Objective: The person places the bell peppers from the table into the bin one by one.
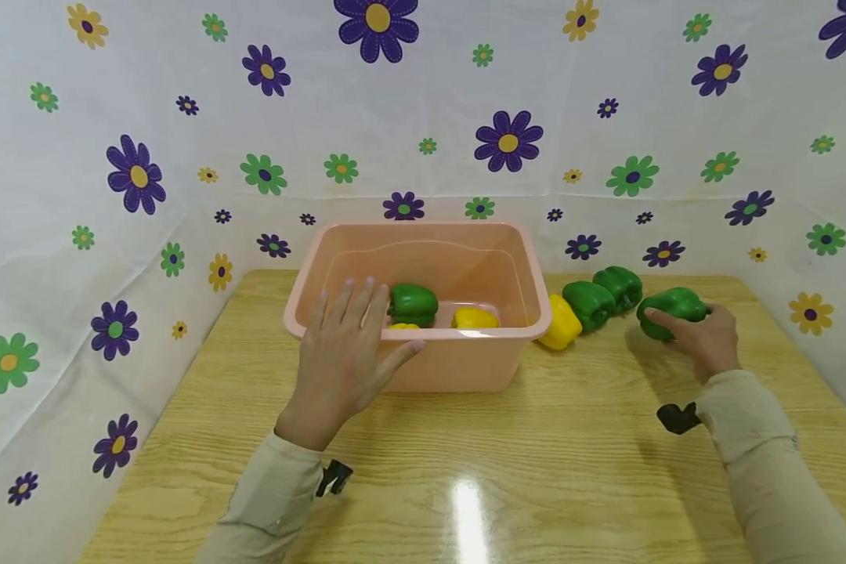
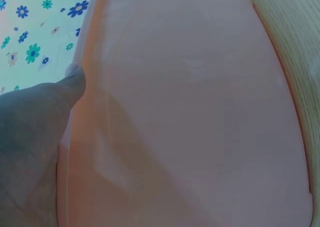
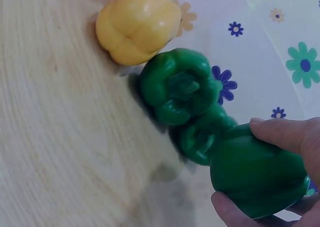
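A green bell pepper (image 1: 673, 312) is gripped between the thumb and fingers of my right hand (image 1: 708, 341), at the right side of the table. In the right wrist view this green bell pepper (image 3: 257, 172) appears raised, with a shadow on the wood. My left hand (image 1: 341, 352) reaches over the near rim of a pink plastic tub (image 1: 458, 364), fingers straight and spread. Its thumb (image 2: 75, 82) lies along the rim in the left wrist view. Inside the tub are a green pepper (image 1: 413, 304), a yellow pepper (image 1: 475, 318) and part of another yellow one.
Right of the tub, a yellow pepper (image 1: 561, 323) and two green peppers, one nearer (image 1: 588, 305) and one farther back (image 1: 618, 287), lie in a row. A flower-printed cloth (image 1: 430, 102) hangs behind the wooden table (image 1: 536, 470) and along its sides.
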`<state>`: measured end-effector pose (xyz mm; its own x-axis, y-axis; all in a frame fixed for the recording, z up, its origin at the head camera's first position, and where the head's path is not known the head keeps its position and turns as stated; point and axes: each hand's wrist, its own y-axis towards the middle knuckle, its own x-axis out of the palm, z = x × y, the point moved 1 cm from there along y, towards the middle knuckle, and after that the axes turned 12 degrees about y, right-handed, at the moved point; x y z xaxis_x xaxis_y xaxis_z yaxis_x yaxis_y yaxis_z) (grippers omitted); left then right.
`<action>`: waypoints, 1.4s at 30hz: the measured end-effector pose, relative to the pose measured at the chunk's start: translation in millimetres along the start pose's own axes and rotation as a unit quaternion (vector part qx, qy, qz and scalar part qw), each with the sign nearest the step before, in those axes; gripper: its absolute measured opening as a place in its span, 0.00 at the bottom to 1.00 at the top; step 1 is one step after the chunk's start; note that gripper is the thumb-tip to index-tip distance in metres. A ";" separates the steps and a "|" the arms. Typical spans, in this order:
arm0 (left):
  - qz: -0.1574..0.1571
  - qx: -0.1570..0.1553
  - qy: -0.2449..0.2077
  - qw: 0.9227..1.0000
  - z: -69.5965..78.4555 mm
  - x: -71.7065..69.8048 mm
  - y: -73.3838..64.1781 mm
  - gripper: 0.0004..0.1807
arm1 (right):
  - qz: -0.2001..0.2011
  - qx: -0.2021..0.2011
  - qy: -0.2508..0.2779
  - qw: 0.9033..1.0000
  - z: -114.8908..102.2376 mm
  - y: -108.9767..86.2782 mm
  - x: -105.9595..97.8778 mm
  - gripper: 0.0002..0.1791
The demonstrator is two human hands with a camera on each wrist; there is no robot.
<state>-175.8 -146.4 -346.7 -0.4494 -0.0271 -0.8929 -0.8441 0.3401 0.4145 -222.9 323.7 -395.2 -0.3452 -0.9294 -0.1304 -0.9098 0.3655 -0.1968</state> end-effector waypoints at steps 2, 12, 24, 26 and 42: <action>0.001 0.001 -0.001 1.000 0.2 0.4 0.1 0.49 | 0.000 -0.005 0.023 1.000 -3.5 -2.2 0.1 0.57; -0.002 0.000 -0.005 1.000 0.6 -0.4 -1.1 0.50 | -0.036 -0.057 0.166 0.984 -22.2 -15.1 6.2 0.40; -0.003 -0.002 -0.008 1.000 -1.3 -1.6 -2.1 0.50 | -0.038 -0.092 0.183 0.978 -50.3 -31.2 26.8 0.42; -0.002 -0.001 -0.006 1.000 -1.2 -1.8 -2.0 0.49 | -0.036 -0.092 0.179 0.979 -54.2 -34.2 30.8 0.46; 0.002 0.000 -0.003 1.000 -1.4 0.2 -1.3 0.49 | -0.062 -0.127 0.194 0.971 -77.1 -53.2 56.4 0.43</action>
<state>-175.2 -148.1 -347.1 -0.4504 -0.0203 -0.8926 -0.8428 0.3395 0.4176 -211.8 247.9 -317.1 -0.2449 -0.9330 0.2638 -0.9606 0.2704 0.0645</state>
